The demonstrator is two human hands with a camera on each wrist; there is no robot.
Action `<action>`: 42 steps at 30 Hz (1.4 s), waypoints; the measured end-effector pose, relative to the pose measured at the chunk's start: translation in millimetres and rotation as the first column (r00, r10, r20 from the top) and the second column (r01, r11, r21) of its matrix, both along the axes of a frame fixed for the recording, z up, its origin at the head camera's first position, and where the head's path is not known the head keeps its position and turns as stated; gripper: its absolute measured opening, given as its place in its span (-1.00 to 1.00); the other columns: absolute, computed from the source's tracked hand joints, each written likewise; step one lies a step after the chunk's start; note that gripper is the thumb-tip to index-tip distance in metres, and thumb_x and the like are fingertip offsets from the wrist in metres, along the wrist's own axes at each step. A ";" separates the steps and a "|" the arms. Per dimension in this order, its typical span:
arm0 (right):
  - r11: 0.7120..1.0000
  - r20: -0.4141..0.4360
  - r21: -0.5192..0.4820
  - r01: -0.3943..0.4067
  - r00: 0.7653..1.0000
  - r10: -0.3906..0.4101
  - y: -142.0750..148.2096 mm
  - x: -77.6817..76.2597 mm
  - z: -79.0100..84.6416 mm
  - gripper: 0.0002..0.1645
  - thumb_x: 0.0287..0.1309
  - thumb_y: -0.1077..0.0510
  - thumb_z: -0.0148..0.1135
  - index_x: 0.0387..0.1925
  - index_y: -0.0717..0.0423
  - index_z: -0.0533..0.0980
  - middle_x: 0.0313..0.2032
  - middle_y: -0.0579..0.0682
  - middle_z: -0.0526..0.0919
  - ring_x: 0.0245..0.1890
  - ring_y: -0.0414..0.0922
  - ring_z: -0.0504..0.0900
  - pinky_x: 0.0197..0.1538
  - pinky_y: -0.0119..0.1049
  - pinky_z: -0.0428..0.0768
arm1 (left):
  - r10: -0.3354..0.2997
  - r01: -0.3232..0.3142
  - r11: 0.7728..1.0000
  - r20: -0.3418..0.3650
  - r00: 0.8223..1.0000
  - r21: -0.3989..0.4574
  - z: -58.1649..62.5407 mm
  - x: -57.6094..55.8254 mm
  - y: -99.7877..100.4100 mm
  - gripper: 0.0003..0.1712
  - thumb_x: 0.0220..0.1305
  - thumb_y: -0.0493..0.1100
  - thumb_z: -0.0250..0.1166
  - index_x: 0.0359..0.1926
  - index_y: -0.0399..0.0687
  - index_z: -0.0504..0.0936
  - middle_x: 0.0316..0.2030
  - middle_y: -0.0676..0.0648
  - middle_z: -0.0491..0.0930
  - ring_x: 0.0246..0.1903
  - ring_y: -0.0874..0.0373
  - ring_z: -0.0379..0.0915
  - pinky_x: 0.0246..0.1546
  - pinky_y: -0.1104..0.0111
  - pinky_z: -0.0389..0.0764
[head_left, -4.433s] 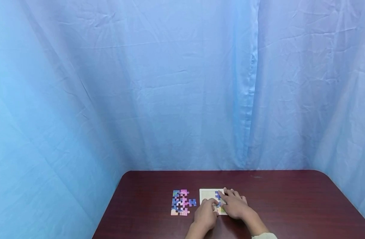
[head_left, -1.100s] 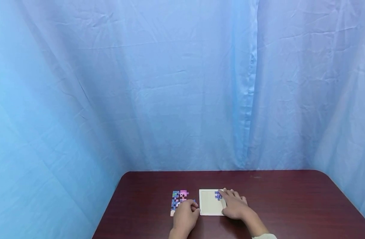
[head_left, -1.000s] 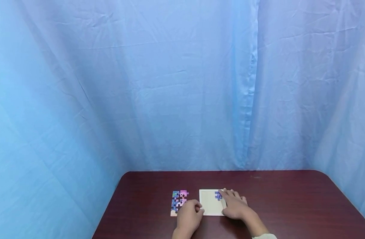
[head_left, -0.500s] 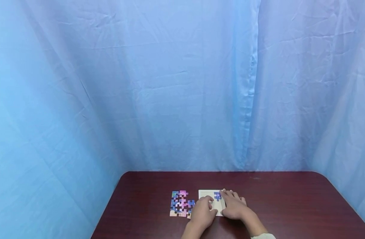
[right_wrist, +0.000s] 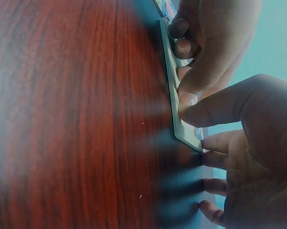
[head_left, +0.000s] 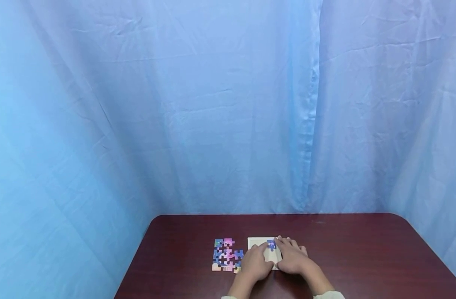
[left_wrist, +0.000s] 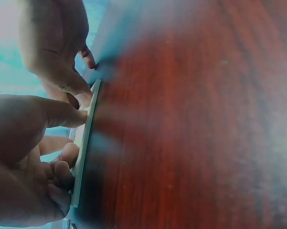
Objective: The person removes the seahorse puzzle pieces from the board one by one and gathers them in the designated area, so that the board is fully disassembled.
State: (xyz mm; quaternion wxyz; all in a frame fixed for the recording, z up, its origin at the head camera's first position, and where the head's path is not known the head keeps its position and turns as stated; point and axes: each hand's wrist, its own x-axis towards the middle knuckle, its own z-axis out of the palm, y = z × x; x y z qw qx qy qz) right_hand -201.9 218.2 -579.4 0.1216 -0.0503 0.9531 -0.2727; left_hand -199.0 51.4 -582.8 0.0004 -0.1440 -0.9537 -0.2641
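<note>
A shallow white puzzle tray [head_left: 253,239] lies on the table, with a blue jigsaw piece [head_left: 271,245] in its far right corner. My left hand [head_left: 254,263] reaches over the tray, index fingertip right beside that piece, thumb at the near rim. In the left wrist view its other fingers [left_wrist: 62,174] bend inward over the tray. My right hand [head_left: 293,259] spreads across the tray's right side. Its thumb [right_wrist: 193,114] presses near the front rim, close to the left thumb, while its other fingertips reach past the right edge. Much of the tray's inside is hidden by the hands.
Several pink, blue and cream jigsaw pieces [head_left: 228,253] lie loosely grouped left of the tray, partly behind the left hand. The dark red table [head_left: 354,249] extends around them. Blue curtains [head_left: 228,124] hang behind the table and along its sides.
Two more pieces now lie at the right of the loose group; the tray has lost its near pieces. My left hand has moved right from the group to the tray; the right hand stays.
</note>
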 end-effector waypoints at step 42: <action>1.000 -0.040 0.018 0.019 0.999 -0.018 1.3 -1.0 -13.2 0.05 0.01 0.04 0.41 0.57 0.11 0.30 0.60 0.23 0.26 0.61 0.36 0.13 0.37 0.50 0.16 | 0.167 -0.212 0.852 0.136 0.977 0.478 0.4 -10.5 14.2 -0.96 0.16 -0.22 0.54 -0.34 -0.05 0.83 -0.47 0.08 0.82 -0.43 0.37 0.70 -0.39 0.43 0.55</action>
